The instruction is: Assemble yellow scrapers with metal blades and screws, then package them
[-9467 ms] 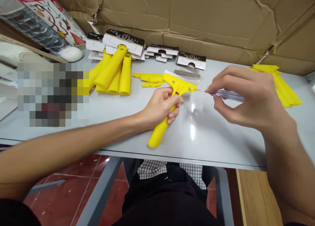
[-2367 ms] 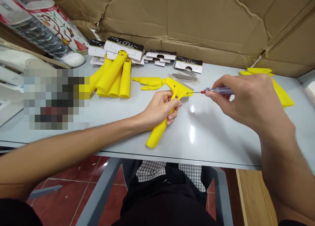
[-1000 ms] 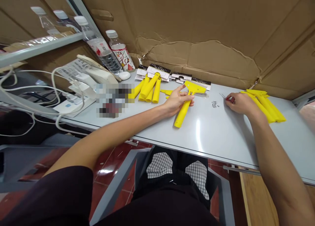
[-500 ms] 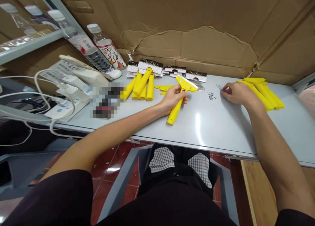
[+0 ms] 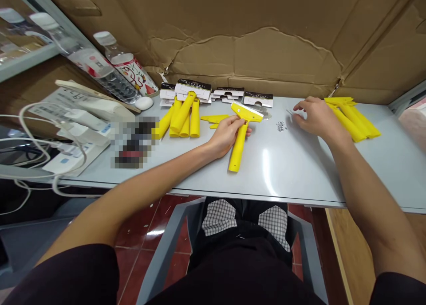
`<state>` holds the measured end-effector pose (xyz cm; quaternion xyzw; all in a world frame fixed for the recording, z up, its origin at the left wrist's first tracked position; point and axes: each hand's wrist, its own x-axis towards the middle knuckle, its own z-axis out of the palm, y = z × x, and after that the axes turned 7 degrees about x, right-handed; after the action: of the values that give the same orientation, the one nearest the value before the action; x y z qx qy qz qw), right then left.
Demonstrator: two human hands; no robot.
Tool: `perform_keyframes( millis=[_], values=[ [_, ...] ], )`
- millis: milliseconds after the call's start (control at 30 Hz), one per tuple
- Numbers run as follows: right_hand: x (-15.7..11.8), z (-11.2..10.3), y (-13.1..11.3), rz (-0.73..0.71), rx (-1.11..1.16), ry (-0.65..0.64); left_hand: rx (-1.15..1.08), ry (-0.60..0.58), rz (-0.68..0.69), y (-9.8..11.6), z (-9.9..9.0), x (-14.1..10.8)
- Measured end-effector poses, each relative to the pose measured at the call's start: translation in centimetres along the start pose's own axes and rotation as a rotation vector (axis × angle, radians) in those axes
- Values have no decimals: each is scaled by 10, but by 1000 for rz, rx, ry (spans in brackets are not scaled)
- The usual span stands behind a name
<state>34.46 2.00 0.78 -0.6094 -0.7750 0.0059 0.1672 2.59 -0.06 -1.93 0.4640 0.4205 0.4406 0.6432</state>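
Note:
My left hand (image 5: pixel 226 135) is closed around the neck of a yellow scraper (image 5: pixel 238 150), just below its wide head. A metal blade strip shows along the top edge of that head. My right hand (image 5: pixel 309 116) is raised a little over the table, thumb and fingers apart, with nothing visible between them. Close to its fingertips is a small thin metal piece (image 5: pixel 289 112), too small to name. A little pile of screws (image 5: pixel 280 126) lies between my two hands, and several metal blades (image 5: pixel 265 114) lie partly hidden behind the scraper head.
Several yellow handles (image 5: pixel 182 119) lie at the left by black-and-white cards (image 5: pixel 193 90). More yellow scraper parts (image 5: pixel 357 121) rest at the right. Bottles (image 5: pixel 131 70), a white mouse (image 5: pixel 144 103) and a power strip with cables (image 5: pixel 68 158) crowd the left. Cardboard (image 5: pixel 249 52) walls the back.
My right hand has opened its fingers and come away from the thin metal piece. The left hand keeps hold of the scraper. My view has shifted slightly.

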Motion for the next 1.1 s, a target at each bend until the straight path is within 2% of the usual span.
perform_keyframes(
  millis=[67, 267, 400, 533, 733, 1100],
  values=[
    [-1, 1, -5, -73, 75, 6, -1, -36, 1, -1, -1, 0],
    [-5, -3, -24, -183, 202, -112, 59, -132, -4, -3, -4, -1],
    [-8, -7, -29, -182, 247, -206, 88, -133, -4, -3, -6, 0],
    [-8, -4, -30, -111, 235, -333, 96, -140, 14, -2, -6, -1],
    [-7, 0, -27, -54, 201, -289, 109, -143, 19, -2, -6, 0],
    [-13, -3, -35, -25, 195, -286, 127, -144, 15, -1, -6, -1]
  ],
)
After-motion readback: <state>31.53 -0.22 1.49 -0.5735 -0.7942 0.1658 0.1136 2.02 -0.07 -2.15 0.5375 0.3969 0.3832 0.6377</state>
